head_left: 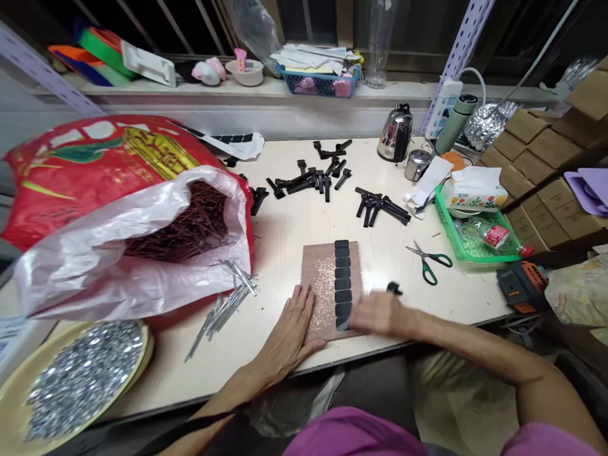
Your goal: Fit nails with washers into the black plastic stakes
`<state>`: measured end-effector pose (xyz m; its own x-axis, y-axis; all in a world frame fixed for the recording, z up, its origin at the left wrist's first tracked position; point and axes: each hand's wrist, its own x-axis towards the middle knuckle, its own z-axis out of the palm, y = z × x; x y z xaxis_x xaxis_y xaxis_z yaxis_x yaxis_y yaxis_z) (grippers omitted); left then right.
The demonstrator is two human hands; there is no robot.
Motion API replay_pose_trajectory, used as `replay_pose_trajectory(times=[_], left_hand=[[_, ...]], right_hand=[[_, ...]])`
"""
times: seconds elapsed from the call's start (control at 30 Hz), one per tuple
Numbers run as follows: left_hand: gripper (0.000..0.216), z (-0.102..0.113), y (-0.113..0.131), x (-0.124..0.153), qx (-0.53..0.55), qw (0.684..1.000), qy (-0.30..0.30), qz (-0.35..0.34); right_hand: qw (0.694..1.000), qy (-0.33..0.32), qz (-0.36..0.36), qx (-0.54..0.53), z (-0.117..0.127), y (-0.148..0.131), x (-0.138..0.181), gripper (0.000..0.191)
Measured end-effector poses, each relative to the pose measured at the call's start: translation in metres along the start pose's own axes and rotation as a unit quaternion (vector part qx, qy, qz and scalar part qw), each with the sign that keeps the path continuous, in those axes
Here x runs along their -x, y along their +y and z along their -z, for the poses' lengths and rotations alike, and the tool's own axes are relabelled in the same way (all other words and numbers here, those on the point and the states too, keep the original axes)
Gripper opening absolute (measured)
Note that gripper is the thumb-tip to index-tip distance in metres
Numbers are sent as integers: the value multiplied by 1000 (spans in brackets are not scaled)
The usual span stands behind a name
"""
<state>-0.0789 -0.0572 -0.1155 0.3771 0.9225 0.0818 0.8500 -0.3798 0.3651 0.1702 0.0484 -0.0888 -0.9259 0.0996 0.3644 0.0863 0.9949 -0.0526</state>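
Note:
My left hand (292,323) lies flat with its fingers stretched out on the left edge of a brown, worn board (316,278). Down the right side of this board runs a column of black rounded pads (342,284). My right hand (380,313) is at the column's lower end, beside the lowest pad. Motion blurs its fingers, so I cannot tell whether it holds anything. Just beyond its knuckles a small black piece (393,289) shows. Green-handled scissors (427,259) lie spread apart to the right.
Several black plastic parts (313,180) lie farther back, with another pile (380,206) to their right. A red sack (118,183) of dark thin rods, loose metal rods (223,310) and a bowl (147,351) of shiny pieces are left. A green basket (444,221) stands right.

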Motion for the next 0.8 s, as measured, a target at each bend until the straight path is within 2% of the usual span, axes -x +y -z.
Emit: replay_pose_trajectory(times=[0.03, 0.1, 0.2, 0.3, 0.47, 0.53, 0.6, 0.63, 0.67, 0.73, 0.8], left_hand=[[87, 1, 0, 0, -1, 1000, -2, 3], [89, 1, 0, 0, -3, 1000, -1, 5], [89, 1, 0, 0, -3, 1000, 1, 3], [89, 0, 0, 0, 0, 1000, -3, 5], [91, 1, 0, -1, 10, 1000, -1, -2], [90, 1, 0, -1, 11, 1000, 2, -5], [91, 0, -1, -1, 8, 1000, 2, -4], [92, 0, -1, 0, 7, 1000, 1, -4], [93, 0, -1, 0, 6, 1000, 2, -6], [93, -1, -2, 0, 9, 1000, 8, -12], [92, -1, -2, 0, 16, 1000, 16, -19]], right_hand=[[997, 28, -77, 13, 0, 11, -1, 22], [986, 42, -161, 23, 1, 45, -8, 24], [974, 29, -224, 21, 2, 88, -20, 26], [967, 20, -254, 19, -2, 88, -23, 28], [991, -37, -116, -54, -13, 48, -15, 32], [990, -28, -131, -47, -10, 50, -17, 33], [983, -4, -182, -8, -5, 58, -21, 36], [984, -4, -176, 10, -3, 60, -22, 37], [990, -7, -140, 17, -1, 59, -23, 39], [999, -19, -20, 18, 1, 49, -20, 35], [999, -9, 43, 27, 1, 34, -16, 32]])
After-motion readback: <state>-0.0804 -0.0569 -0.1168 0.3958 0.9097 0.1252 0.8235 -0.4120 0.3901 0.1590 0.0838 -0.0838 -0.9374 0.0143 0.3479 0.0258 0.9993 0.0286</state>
